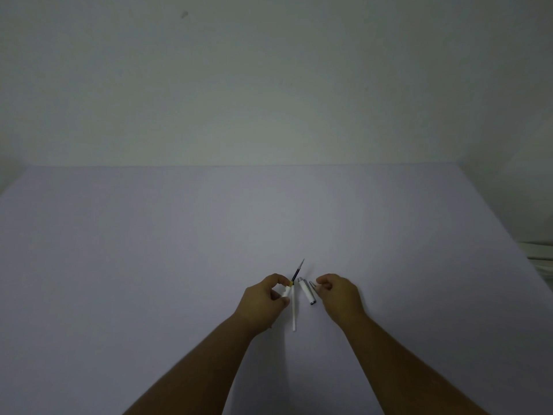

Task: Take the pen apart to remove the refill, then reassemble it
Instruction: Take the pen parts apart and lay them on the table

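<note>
My left hand (263,301) pinches a short white pen section (285,292) with a yellow band. The dark refill (298,271) sticks out of it, pointing up and away. A slim white tube (294,313) runs toward me just right of those fingers; I cannot tell whether it rests on the table or is held. Between my hands a short white piece with silver ends (307,292) lies on the table. My right hand (341,295) holds a small grey pointed tip (313,285) between thumb and fingers.
The work surface is a plain pale lilac table (179,265) set against a blank wall (269,85). Its right edge slants down at the far right, with some pale folded material (538,256) beyond it.
</note>
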`<action>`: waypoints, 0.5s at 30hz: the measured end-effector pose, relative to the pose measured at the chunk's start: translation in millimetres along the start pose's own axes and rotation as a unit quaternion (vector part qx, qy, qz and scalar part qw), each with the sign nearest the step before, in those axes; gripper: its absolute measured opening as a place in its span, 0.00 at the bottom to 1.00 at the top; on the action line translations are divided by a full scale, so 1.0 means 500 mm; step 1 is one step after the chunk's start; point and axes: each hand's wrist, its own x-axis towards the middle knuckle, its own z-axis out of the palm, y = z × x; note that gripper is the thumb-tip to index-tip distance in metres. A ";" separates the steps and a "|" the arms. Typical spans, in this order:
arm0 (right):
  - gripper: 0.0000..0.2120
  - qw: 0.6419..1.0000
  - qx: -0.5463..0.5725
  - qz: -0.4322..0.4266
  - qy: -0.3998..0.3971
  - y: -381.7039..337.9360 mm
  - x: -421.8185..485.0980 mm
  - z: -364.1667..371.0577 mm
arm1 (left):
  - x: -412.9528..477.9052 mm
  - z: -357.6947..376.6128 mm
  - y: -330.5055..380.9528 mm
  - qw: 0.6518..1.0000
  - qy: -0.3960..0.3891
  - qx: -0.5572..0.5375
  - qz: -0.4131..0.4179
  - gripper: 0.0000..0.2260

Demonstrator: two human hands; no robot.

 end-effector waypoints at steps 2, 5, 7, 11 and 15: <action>0.13 1.000 0.006 0.004 0.001 0.001 0.000 -0.003 | 0.002 0.001 0.001 1.000 0.002 0.002 0.001 0.10; 0.13 1.000 0.011 0.009 0.003 0.001 -0.002 -0.007 | 0.003 0.003 0.002 1.000 0.001 0.005 0.002 0.11; 0.12 0.999 0.027 0.003 0.018 -0.005 -0.004 -0.009 | 0.005 0.004 0.002 1.000 0.000 0.006 0.003 0.10; 0.05 0.987 0.158 -0.004 0.000 -0.035 -0.014 -0.016 | 0.009 0.010 0.003 1.000 -0.005 0.020 0.008 0.09; 0.05 0.971 0.231 0.015 -0.068 -0.067 -0.022 -0.015 | 0.011 0.016 0.005 0.999 -0.005 0.035 0.018 0.10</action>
